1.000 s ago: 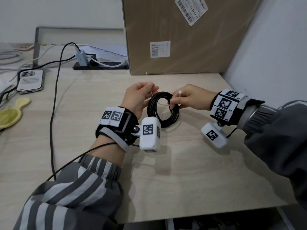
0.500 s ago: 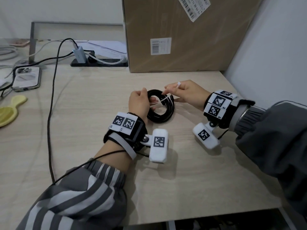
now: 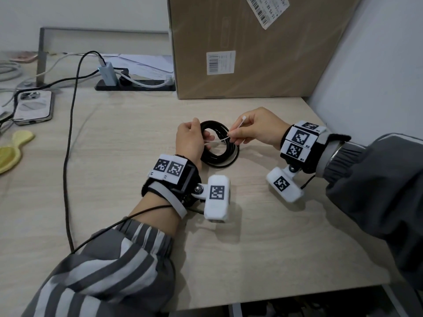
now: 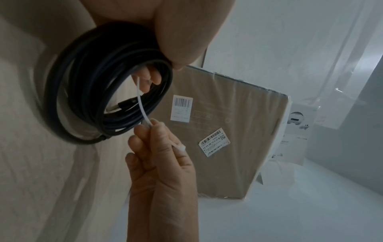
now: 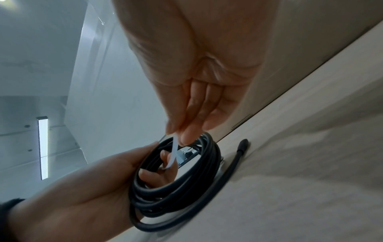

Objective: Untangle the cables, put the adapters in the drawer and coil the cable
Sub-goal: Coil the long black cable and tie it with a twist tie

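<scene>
A black cable wound into a coil point(image 3: 220, 154) rests on the wooden desk point(image 3: 137, 133). My left hand point(image 3: 191, 139) grips the coil's left side, fingers curled through the ring, as the left wrist view shows on the coil point(image 4: 87, 91). A thin white zip tie point(image 3: 220, 139) runs through the ring's middle. My right hand point(image 3: 254, 130) pinches the tie between thumb and fingertips, its head end sticking up past the fingers. The right wrist view shows the coil point(image 5: 176, 193), the tie point(image 5: 174, 155) and a loose cable end point(image 5: 242, 145) lying on the desk. No adapters or drawer are in view.
A large cardboard box point(image 3: 251, 46) stands behind the hands against the right wall. At the back left are a black power strip point(image 3: 137, 86) with a plugged charger, a phone point(image 3: 32, 108), and a long black cable point(image 3: 68, 156) crossing the desk. A yellow object point(image 3: 9, 152) lies far left.
The coil, held upright a second ago, now lies lower against the desk. The right hand has threaded the white tie through the ring and pulled it rightward.
</scene>
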